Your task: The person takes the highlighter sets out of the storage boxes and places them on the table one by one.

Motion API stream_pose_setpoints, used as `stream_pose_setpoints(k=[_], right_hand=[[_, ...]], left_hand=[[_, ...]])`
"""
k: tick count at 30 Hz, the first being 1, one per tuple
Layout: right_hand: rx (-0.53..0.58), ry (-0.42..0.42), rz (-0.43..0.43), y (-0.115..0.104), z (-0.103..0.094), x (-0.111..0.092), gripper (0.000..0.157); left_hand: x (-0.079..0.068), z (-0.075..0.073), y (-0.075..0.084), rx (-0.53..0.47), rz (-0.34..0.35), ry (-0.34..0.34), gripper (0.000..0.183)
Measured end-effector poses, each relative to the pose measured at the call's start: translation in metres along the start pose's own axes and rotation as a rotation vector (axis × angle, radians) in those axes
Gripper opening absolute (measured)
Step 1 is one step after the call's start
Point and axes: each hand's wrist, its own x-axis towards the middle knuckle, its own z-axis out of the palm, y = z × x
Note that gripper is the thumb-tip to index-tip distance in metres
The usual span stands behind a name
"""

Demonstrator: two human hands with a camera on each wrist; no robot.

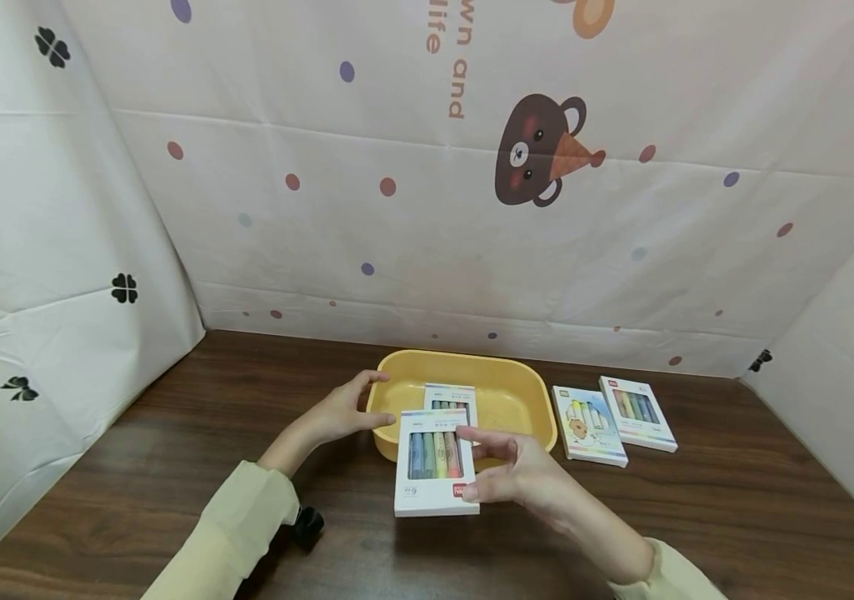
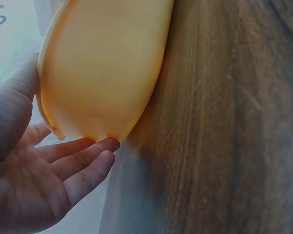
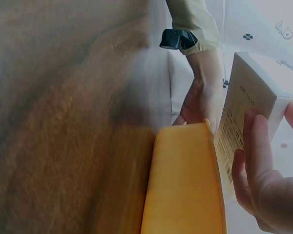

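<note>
In the head view my right hand pinches a white box of crayons by its right side, thumb on its front. A window in that box shows blue, green, yellow and red sticks. It is tilted above the front rim of a yellow plastic basin. Behind it another crayon box lies in the basin, partly hidden. My left hand is spread at the basin's left end. In the left wrist view the fingertips touch the outer wall, and the thumb lies along the rim.
To the right of the basin, two more crayon boxes lie on the dark wooden table: one with a cartoon picture, one with a window. A patterned white cloth hangs behind. A black device sits at the left wrist.
</note>
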Motion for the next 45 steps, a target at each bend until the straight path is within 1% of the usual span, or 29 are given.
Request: stream_pose_setpoints(k=[8, 14, 22, 29, 35, 39, 45], right_hand=[[0.008, -0.019, -0.003, 0.003, 0.009, -0.005, 0.076], [0.036, -0.041, -0.012, 0.006, 0.013, -0.007, 0.078], [0.048, -0.021, 0.021, 0.008, 0.019, -0.014, 0.077], [0.043, -0.045, 0.033, 0.007, 0.022, -0.02, 0.079], [0.074, -0.065, 0.014, 0.01, 0.025, -0.024, 0.078], [0.091, -0.084, 0.006, 0.014, 0.027, -0.025, 0.079], [0.079, -0.077, 0.033, 0.017, 0.03, -0.024, 0.078]], left_hand=[[-0.001, 0.0, 0.0, 0.002, 0.013, 0.003, 0.068], [-0.001, 0.0, 0.0, 0.002, 0.001, -0.002, 0.068], [-0.001, -0.001, 0.001, -0.004, 0.011, -0.006, 0.069], [-0.001, -0.001, 0.001, -0.008, 0.006, -0.005, 0.069], [-0.001, -0.002, 0.0, -0.015, 0.012, -0.017, 0.07], [0.0, -0.002, -0.001, -0.028, 0.022, -0.02, 0.07], [0.0, -0.001, -0.002, -0.035, 0.017, -0.017, 0.069]])
